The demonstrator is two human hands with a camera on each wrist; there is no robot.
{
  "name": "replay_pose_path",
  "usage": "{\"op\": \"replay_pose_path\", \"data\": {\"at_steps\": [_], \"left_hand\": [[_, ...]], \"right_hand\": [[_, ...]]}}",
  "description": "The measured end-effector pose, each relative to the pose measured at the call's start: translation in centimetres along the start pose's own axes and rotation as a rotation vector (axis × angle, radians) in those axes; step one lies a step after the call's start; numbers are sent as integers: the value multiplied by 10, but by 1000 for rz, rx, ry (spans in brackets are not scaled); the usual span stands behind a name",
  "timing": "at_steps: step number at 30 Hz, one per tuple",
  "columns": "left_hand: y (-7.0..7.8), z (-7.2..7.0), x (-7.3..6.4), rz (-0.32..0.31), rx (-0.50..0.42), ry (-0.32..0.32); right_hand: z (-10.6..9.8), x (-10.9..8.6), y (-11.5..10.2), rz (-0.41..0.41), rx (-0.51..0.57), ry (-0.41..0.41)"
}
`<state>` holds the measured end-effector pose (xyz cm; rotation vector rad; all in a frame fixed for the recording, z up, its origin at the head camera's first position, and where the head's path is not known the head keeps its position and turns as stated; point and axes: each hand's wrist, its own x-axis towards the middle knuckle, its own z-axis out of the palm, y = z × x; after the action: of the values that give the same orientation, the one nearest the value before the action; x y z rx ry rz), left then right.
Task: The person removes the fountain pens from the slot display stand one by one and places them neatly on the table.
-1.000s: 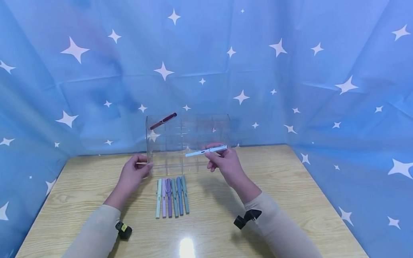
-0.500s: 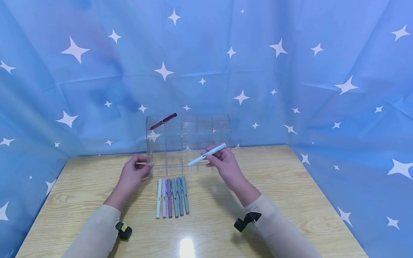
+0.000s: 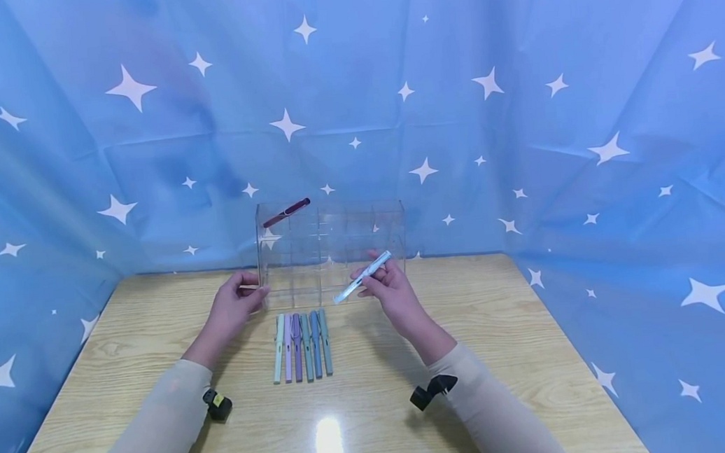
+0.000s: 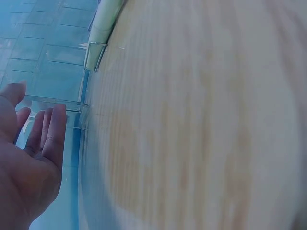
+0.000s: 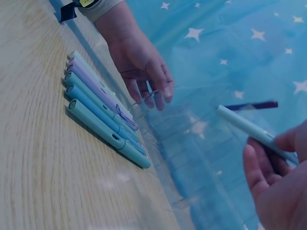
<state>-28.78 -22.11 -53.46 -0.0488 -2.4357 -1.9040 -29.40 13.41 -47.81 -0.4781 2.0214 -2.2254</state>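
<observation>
My right hand (image 3: 394, 291) pinches a light blue pen (image 3: 362, 277) between thumb and fingers, tilted in front of the right half of a clear divided organizer (image 3: 330, 218). In the right wrist view the pen (image 5: 244, 122) points away from the fingers toward the organizer. My left hand (image 3: 232, 307) holds the organizer's left side near the bottom, thumb at the front edge and fingers on the outer wall; the left wrist view shows this hand (image 4: 36, 158) at the clear edge. A dark red pen (image 3: 286, 213) slants across the organizer's upper left.
Several pens lie side by side on the wooden table (image 3: 154, 318) in front of the organizer: a mint pen (image 3: 279, 348), a lilac pen (image 3: 287, 347), a purple pen (image 3: 297, 347), and blue and teal ones. A blue star-printed cloth (image 3: 352, 80) hangs right behind the organizer.
The light blue pen has turned in my right hand from nearly level to a steeper slant, its left end now lower. My left hand and the pens on the table stay put.
</observation>
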Motion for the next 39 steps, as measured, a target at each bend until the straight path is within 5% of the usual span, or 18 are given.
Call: {"op": "replay_pose_path", "data": {"at_steps": [14, 39], "left_hand": [[-2, -2, 2, -9, -17, -15], [2, 1, 0, 2, 6, 9]], "right_hand": [[-5, -6, 9, -1, -125, -4], [-1, -18, 23, 100, -252, -138]]}}
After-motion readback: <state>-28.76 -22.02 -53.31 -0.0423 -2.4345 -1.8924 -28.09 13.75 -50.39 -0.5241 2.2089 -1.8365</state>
